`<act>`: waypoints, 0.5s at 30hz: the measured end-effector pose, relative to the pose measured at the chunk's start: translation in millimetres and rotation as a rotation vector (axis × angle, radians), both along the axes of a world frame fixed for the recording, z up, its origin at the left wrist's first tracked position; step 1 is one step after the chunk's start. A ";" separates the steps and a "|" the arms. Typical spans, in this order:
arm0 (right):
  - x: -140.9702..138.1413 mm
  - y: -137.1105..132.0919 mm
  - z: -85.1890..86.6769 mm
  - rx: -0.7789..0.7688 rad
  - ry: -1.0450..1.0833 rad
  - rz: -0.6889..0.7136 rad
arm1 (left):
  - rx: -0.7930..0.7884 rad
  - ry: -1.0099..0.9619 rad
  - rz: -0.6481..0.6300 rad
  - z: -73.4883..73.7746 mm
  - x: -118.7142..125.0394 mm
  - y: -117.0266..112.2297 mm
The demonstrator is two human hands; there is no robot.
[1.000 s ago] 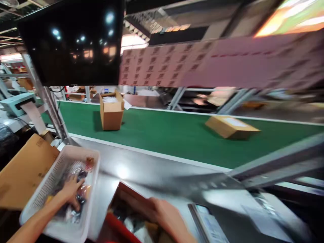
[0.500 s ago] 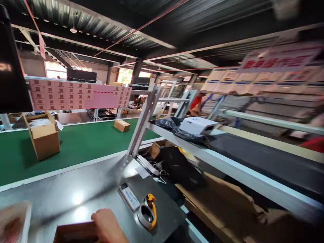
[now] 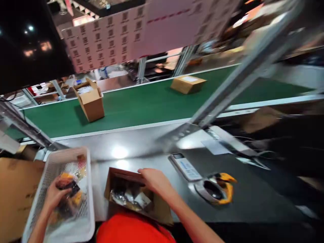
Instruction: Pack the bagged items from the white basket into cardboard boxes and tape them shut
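My left hand (image 3: 55, 195) is in the white plastic basket (image 3: 89, 189) at the lower left, its fingers closed on a small clear plastic packet (image 3: 73, 187) with dark and orange contents. Motion blur hides the packet's details. More bagged items lie beneath it in the basket. Beside the basket stands an open cardboard box (image 3: 162, 207) with several small clear and silvery bags (image 3: 134, 197) inside. My right hand (image 3: 154, 180) grips the far edge of this box, fingers over the rim.
Right of the box, a label-bearing handheld device (image 3: 186, 167) and an orange tape dispenser (image 3: 225, 189) lie on the metal table (image 3: 141, 145). Behind runs a green conveyor belt (image 3: 136, 103) carrying two cartons (image 3: 92, 106). A slanted metal post (image 3: 227, 87) and a dark monitor (image 3: 30, 44) flank the table.
The view has swung down and to the left. My left hand and the whole basket now show, with the hand on a packet. My right hand stays on the box's edge.
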State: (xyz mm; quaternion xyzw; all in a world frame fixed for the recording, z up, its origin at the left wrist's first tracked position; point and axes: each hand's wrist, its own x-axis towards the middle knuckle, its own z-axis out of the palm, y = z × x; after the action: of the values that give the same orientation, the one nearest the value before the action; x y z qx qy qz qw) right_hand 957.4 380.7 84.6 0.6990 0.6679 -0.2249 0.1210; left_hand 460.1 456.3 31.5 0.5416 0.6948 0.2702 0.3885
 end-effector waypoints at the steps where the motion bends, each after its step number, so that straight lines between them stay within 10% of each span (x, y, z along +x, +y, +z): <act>1: 0.7 3.1 -3.0 -0.004 0.013 0.012 | 0.010 -0.052 0.081 7.5 -6.3 1.3; 10: -3.1 3.6 9.3 -0.040 -0.003 0.052 | 0.253 -0.451 0.692 101.0 8.9 -15.3; 15: -5.6 1.9 16.1 -0.037 -0.006 0.015 | 0.119 -0.585 0.363 118.1 94.5 -36.4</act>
State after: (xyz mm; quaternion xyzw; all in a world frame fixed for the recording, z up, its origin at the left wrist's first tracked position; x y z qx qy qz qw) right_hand 951.8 382.6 100.7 0.6923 0.6686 -0.2340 0.1375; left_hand 554.6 419.9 149.5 0.3304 0.6220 0.5189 0.4845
